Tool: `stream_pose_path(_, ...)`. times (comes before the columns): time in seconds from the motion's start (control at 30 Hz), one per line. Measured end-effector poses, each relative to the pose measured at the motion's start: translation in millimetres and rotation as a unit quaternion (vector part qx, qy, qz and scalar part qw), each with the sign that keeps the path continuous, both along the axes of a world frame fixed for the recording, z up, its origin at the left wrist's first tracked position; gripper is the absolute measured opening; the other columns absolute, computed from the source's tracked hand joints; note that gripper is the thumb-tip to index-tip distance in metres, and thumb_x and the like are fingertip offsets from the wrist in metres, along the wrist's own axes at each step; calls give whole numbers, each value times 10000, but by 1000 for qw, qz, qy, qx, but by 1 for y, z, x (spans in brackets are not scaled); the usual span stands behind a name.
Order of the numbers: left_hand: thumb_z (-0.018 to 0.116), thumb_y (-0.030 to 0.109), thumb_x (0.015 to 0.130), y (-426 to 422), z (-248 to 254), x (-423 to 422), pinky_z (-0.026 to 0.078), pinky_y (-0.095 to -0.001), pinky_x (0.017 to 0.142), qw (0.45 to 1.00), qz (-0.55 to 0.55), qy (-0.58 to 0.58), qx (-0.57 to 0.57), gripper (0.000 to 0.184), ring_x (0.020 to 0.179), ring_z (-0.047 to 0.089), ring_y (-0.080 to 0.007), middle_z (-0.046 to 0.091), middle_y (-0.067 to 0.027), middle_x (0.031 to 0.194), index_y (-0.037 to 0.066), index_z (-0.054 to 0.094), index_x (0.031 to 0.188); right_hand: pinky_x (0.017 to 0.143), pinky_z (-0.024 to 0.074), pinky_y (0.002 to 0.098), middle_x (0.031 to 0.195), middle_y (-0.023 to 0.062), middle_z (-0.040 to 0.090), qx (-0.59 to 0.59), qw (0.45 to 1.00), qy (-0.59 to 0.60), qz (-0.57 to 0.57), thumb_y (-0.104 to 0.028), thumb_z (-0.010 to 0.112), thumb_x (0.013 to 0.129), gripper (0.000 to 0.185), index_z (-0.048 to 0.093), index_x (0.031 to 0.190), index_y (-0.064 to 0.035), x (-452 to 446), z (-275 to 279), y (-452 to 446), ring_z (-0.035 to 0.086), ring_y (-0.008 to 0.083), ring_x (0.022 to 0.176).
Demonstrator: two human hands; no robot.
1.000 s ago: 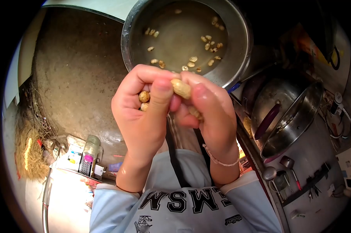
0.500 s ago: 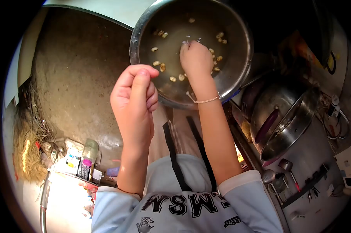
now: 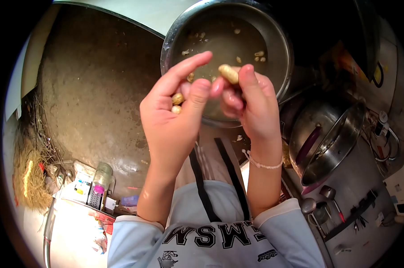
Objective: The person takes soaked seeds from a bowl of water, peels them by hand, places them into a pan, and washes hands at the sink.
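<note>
A kitchen, with ladle (image 3: pixel 328 192), skimmer (image 3: pixel 308 205) and large metal bowl (image 3: pixel 339 158).

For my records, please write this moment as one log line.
left hand: holds two peanuts | right hand: holds one peanut | metal basin: water, more peanuts

Your view bends into black around the edges; glare bleaches the lower left, shadow swallows the upper right, and the metal basin (image 3: pixel 167 53) glints at its rim.

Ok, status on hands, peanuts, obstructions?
Left hand: at least two peanuts in palm, thumb and index apart. Right hand: pinching one peanut. More in metal basin. No obstruction visible between hands.
</note>
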State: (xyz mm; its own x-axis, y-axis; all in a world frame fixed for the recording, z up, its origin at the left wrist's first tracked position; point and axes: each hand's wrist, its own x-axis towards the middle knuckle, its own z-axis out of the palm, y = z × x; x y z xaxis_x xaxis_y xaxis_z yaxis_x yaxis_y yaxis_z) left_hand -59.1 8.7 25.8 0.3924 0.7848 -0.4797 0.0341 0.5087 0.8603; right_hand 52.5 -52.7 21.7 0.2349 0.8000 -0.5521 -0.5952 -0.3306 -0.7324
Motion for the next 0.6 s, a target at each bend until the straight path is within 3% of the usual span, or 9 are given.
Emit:
stream_pose_path(0.2, 602, -9, 714, -3, 4, 2, 203, -128, 436, 995, -60, -63, 52, 94, 483, 267, 18, 363, 86, 530, -13, 612, 807, 414, 250, 155, 559, -26, 425, 4, 999, 35, -18, -354, 350, 882, 418, 533, 724, -13, -5, 20, -10, 331, 13, 494)
stream_pose_path(0.27, 573, 56, 753, -3, 2, -2, 213, -131, 427, 988, -108, -64, 90, 142, 483, 284, 13, 389, 70, 559, -21, 588, 872, 426, 257, 152, 558, -29, 425, 41, 998, -40, -14, -370, 337, 882, 432, 523, 712, -19, -7, 20, -10, 327, 16, 490)
stream_pose_path(0.33, 544, 121, 793, -6, 4, -1, 223, -133, 418, 977, -155, -64, 129, 209, 483, 301, 7, 416, 54, 588, -30, 563, 936, 408, 254, 150, 556, -20, 421, 57, 997, 22, -53, -309, 347, 868, 365, 498, 693, -27, 2, 15, -16, 333, 23, 485)
stream_pose_path(0.37, 469, 217, 828, -7, 7, 2, 239, -142, 412, 964, -85, -227, -108, 322, 500, 328, -9, 442, 20, 663, -40, 500, 1019, 390, 251, 148, 553, -11, 417, 75, 990, 85, -87, -247, 356, 854, 302, 474, 674, -35, 8, 9, -19, 339, 30, 479)
stream_pose_path(0.4, 393, 313, 863, -8, 9, 3, 255, -151, 406, 867, -6, -370, -335, 437, 516, 355, -25, 469, -13, 738, -50, 436, 1102, 372, 248, 146, 550, -1, 412, 93, 977, 149, -119, -185, 365, 841, 249, 449, 655, -43, 15, 4, -20, 345, 38, 474)
stream_pose_path(0.43, 393, 313, 863, -8, 9, 3, 255, -151, 406, 868, -6, -367, -333, 437, 516, 355, -25, 469, -13, 738, -50, 436, 1102, 343, 247, 150, 612, 44, 440, 122, 949, 240, -164, -160, 355, 782, 176, 414, 663, -44, 23, -2, -21, 374, 63, 490)
stream_pose_path(0.53, 276, 331, 873, -9, 6, 4, 328, -338, 915, 759, 32, -495, -423, 557, 1137, 344, -274, 260, -156, 1288, -5, 118, 1289, 346, 265, 158, 725, 100, 466, 98, 953, 165, -234, -221, 324, 800, 247, 401, 657, -36, 29, -4, -27, 421, 94, 555)
stream_pose_path(0.57, 291, 316, 868, -8, 6, 3, 131, -398, 1017, 742, 37, -512, -430, 573, 1230, 174, -312, 148, -168, 1339, 7, 70, 1298, 356, 273, 162, 707, 85, 476, 102, 957, 150, -228, -228, 361, 828, 293, 383, 600, -45, 30, -3, -30, 428, 103, 541)
stream_pose_path(0.6, 291, 316, 868, -8, 7, 4, 131, -398, 1017, 744, 38, -510, -430, 573, 1230, 174, -312, 148, -168, 1339, 7, 70, 1298, 356, 273, 162, 707, 85, 476, 101, 956, 153, -228, -228, 361, 828, 293, 383, 600, -45, 29, -3, -32, 428, 103, 541)
